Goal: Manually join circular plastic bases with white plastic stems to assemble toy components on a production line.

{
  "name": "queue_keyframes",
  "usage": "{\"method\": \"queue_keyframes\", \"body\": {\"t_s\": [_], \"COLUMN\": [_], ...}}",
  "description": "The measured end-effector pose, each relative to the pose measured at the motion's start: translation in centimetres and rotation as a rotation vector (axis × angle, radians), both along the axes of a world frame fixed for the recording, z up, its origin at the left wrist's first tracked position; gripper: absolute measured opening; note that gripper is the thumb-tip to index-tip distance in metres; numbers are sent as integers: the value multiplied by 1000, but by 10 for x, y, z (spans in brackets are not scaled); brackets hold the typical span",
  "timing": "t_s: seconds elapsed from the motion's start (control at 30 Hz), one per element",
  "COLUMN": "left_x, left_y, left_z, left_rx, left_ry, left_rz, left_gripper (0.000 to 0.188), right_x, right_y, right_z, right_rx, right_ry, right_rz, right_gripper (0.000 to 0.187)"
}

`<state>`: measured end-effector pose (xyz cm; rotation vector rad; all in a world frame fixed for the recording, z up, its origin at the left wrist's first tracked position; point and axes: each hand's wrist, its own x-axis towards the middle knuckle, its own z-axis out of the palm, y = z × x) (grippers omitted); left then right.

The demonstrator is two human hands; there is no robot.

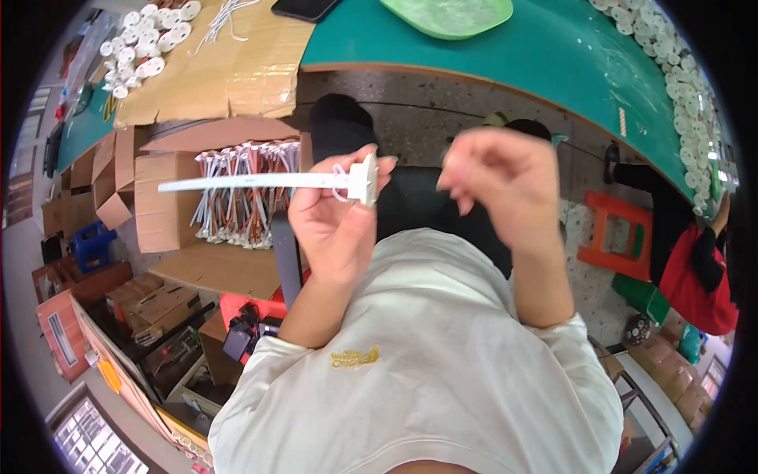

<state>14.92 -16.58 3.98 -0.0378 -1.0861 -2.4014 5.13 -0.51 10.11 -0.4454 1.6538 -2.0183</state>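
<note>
My left hand (pixel 335 225) grips a white plastic fitting (pixel 363 180) between the thumb and fingers, in front of my body. From the fitting a long, flat white strip (pixel 237 182) sticks out to the left. A thin white cord (pixel 339 180) loops beside the fitting's base, near my fingers. To the right, apart from the fitting, my right hand (pixel 497 174) is raised with its fingers curled. Motion smears it, so whether anything small is between the fingertips does not show.
A cardboard box (pixel 167 201) of similar strips stands at left. White round parts (pixel 150 39) and white cords (pixel 225 20) lie on cardboard (pixel 245 71). The green table (pixel 545 55) bears a light green tray (pixel 450 30) and more round parts (pixel 683 95). Another person (pixel 699 276) is at right, by an orange stool (pixel 612 233).
</note>
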Motion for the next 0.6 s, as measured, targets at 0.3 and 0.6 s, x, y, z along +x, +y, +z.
{"method": "queue_keyframes", "body": {"t_s": [0.3,0.6], "left_x": [12,17], "left_y": [32,52], "left_z": [6,-2], "left_rx": [10,-279], "left_ry": [21,-18], "left_rz": [-120,-64], "left_gripper": [46,45], "right_x": [56,75], "right_y": [22,39], "right_z": [-17,-10], "right_rx": [140,386], "right_ry": [659,1097], "right_rz": [-90,-304], "right_gripper": [9,17]}}
